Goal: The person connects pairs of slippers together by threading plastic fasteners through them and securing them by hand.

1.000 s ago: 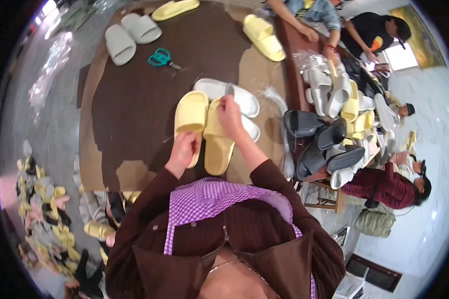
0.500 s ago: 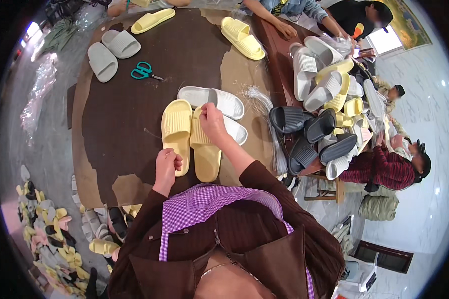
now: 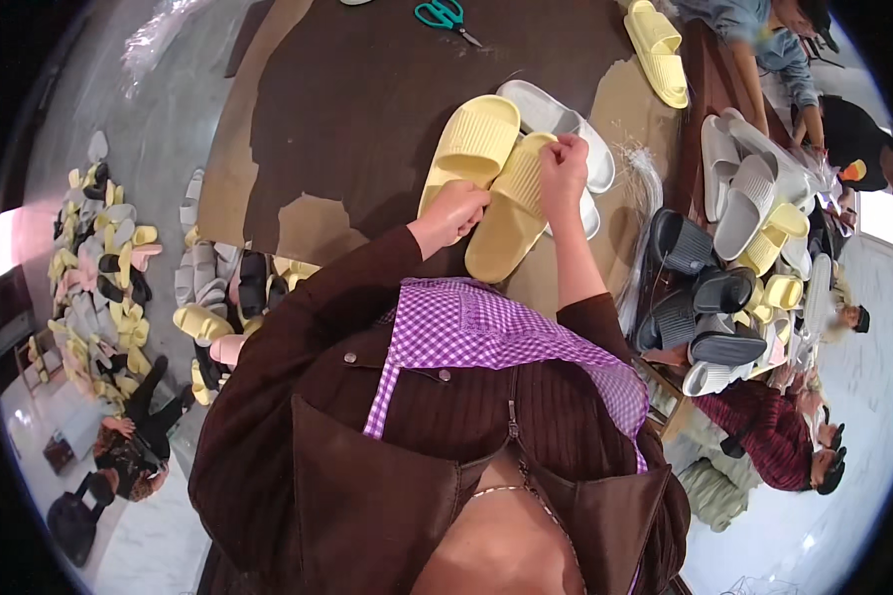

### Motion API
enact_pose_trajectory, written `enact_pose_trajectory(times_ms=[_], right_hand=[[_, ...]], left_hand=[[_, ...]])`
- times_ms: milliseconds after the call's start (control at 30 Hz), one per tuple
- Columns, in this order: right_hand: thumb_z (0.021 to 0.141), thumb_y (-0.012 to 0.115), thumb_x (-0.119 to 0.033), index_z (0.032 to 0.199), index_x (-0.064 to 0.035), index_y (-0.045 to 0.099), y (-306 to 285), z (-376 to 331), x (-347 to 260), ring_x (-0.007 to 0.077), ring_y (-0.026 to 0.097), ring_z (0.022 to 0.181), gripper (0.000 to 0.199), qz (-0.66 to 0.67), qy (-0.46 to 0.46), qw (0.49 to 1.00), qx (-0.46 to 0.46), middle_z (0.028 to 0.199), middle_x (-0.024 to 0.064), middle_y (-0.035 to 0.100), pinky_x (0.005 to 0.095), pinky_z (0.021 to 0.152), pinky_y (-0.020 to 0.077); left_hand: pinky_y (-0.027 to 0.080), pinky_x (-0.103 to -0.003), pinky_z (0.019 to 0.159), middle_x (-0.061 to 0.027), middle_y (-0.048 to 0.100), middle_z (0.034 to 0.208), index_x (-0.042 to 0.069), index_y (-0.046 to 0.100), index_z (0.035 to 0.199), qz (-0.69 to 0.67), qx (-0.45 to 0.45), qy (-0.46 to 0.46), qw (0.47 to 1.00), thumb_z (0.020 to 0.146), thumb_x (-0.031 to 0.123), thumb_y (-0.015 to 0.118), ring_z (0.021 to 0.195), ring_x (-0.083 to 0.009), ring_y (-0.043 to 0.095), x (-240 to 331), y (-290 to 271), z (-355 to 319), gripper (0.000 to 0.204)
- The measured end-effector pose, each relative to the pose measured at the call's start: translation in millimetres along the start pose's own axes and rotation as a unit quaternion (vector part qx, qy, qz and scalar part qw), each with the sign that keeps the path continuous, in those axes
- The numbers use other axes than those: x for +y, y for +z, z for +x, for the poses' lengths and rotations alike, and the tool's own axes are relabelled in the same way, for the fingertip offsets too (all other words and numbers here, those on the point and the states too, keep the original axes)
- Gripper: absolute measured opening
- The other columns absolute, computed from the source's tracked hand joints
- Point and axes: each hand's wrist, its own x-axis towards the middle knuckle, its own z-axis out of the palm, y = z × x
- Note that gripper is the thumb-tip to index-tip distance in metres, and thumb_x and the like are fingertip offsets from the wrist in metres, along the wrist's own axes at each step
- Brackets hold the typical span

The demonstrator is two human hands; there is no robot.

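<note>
Two yellow ribbed slide slippers lie side by side on the brown-topped table (image 3: 367,129). My left hand (image 3: 456,212) is closed over the open footbed of the left yellow slipper (image 3: 478,134), its fingertips toward the gap between the two. What its fingers pinch, if anything, is hidden. At the outer side of the right yellow slipper's (image 3: 496,236) strap, my right hand (image 3: 564,169) is closed in a pinch; I cannot make out what is in it. Behind and partly under that hand lies a pair of white-grey slippers (image 3: 536,97).
Teal-handled scissors (image 3: 441,14) lie farther back, with a yellow slipper (image 3: 657,55) at the far right. Thin clear strands (image 3: 647,198) hang along the right side. Piled slippers (image 3: 754,228) crowd the neighbouring table, where people work. More slippers (image 3: 109,268) are heaped on the floor at left.
The view has swung, so the table sits higher and farther right. My left hand has come closer to the right slipper; my right hand stays at that slipper's strap, now at its outer side.
</note>
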Motion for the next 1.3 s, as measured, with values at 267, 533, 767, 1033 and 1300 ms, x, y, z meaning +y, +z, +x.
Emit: enact_pose_trajectory(times_ms=[267,533,767,1033,1300], right_hand=[[0.081,0.057,-0.003,0.098,0.0023,0.048,3.9,-9.3,3.5,0.0245,0.059,0.070,0.020,-0.028,-0.016,0.999,-0.029,0.079,0.0145,0.059,0.0335,0.065,0.0473],[0.079,0.056,-0.001,0.095,0.0022,0.048,3.8,-12.7,2.7,0.0286,0.059,0.070,0.019,-0.054,-0.052,0.997,-0.030,0.076,0.0163,0.060,0.0362,0.064,0.0470],[0.078,0.056,0.000,0.095,0.0023,0.048,2.0,-13.1,3.6,0.0307,0.059,0.071,0.019,-0.064,-0.047,0.996,-0.037,0.076,0.0172,0.060,0.0377,0.065,0.0471],[0.078,0.056,-0.001,0.097,0.0031,0.047,3.3,-5.5,-3.5,0.0289,0.060,0.072,0.021,-0.062,-0.050,0.996,-0.035,0.077,0.0160,0.060,0.0361,0.066,0.0473],[0.078,0.058,-0.004,0.106,0.0049,0.046,-0.4,23.3,-12.9,0.0247,0.060,0.072,0.032,-0.016,-0.043,0.998,-0.053,0.077,0.0137,0.062,0.0333,0.068,0.0473]], left_hand=[[0.017,-0.025,0.034,-0.0002,0.037,0.049,0.009,0.041,0.061,-0.051,-0.035,-0.118,0.991,0.082,0.010,0.052,0.036,-0.0089,0.027,-3.1,-4.9,-20.7,0.024],[0.016,-0.026,0.036,0.0014,0.032,0.047,0.011,0.037,0.057,-0.176,-0.074,-0.208,0.959,0.083,0.008,0.050,0.036,-0.0093,0.022,-11.9,-13.7,-25.4,0.029],[0.017,-0.025,0.036,0.0011,0.033,0.049,0.011,0.037,0.058,-0.216,-0.074,-0.230,0.946,0.083,0.007,0.050,0.037,-0.0095,0.023,-8.7,-12.2,-31.2,0.029],[0.024,-0.026,0.035,-0.0037,0.042,0.050,0.006,0.044,0.059,-0.105,0.002,-0.008,0.994,0.078,0.008,0.048,0.039,-0.0113,0.036,-0.9,-22.2,17.0,0.020],[0.025,-0.027,0.034,-0.0023,0.042,0.049,0.007,0.046,0.058,-0.116,0.048,0.028,0.992,0.079,0.009,0.050,0.038,-0.0113,0.036,2.1,-1.1,50.6,0.021]])
